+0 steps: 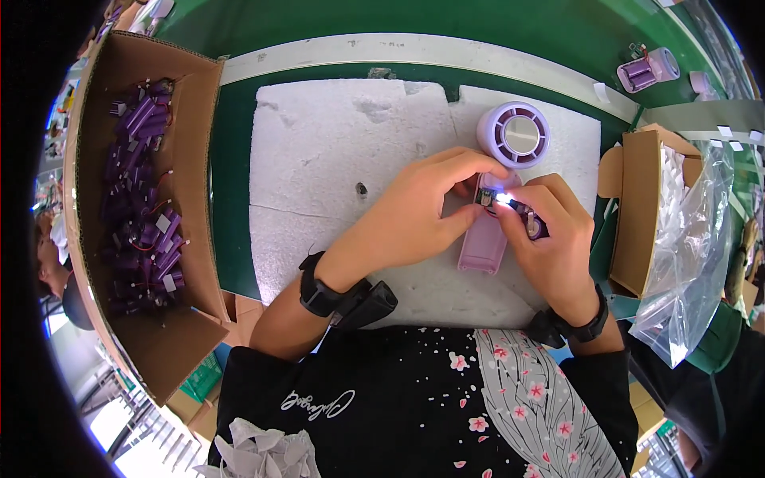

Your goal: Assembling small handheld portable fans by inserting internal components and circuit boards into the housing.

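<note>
A lilac handheld fan lies on the foam sheet, its round slotted head (pixel 516 134) toward the far side and its open handle shell (pixel 481 245) toward me. My left hand (pixel 426 209) closes on the handle just below the head, fingertips by a small green circuit board (pixel 487 197). Bright white light (pixel 504 197) glows beside that board. Between thumb and fingers, my right hand (pixel 554 231) pinches a small dark purple part (pixel 532 223) with a metallic spot; its exact kind is unclear.
White foam (pixel 319 167) covers the green bench. At left stands a cardboard box (pixel 191 151) of purple battery packs with wires. A smaller carton (pixel 633 215) and clear plastic bag (pixel 689 271) are at right. Another fan body (pixel 649 70) lies far right.
</note>
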Tool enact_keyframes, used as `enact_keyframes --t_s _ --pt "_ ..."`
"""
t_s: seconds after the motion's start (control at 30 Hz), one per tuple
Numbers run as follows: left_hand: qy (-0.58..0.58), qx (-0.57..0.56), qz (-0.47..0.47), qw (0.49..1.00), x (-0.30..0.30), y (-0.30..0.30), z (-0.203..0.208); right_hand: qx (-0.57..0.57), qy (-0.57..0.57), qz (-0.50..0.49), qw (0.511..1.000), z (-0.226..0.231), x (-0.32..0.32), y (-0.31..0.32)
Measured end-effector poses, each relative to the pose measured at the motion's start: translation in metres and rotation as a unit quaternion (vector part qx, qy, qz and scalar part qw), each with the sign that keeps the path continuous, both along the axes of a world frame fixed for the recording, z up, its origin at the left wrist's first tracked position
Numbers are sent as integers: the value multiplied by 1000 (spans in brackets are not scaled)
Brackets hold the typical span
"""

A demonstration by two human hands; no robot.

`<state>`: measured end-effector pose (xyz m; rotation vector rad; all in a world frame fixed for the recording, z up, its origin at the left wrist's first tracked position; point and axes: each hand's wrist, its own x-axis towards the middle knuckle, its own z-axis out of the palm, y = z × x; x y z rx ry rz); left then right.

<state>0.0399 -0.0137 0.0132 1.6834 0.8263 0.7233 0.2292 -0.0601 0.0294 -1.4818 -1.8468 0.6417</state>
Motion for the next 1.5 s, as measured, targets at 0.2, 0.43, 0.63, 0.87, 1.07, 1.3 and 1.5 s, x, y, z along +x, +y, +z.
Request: enact_keyframes --t_s 0.2,0.43,0.63,0.87,1.07,1.3,1.5 --pt "21 1 18 1000 3 0 4 22 -25 -8 999 1 -1 1" --pt "41 7 42 998 7 -2 5 39 -8 -20 999 -1 -1 2" --pt "33 14 54 998 8 -3 3 75 -32 -1 997 -4 1 3" --pt "22 2 52 998 9 -3 3 78 -25 -4 997 -6 4 5" --pt "27 -2 47 998 8 -2 3 25 -22 -13 999 0 1 4" --pt "10 72 47 996 8 -3 -5 22 -8 -16 1000 -2 1 7" --pt "60 126 43 989 7 -2 0 -11 -16 -12 1000 3 6 11"
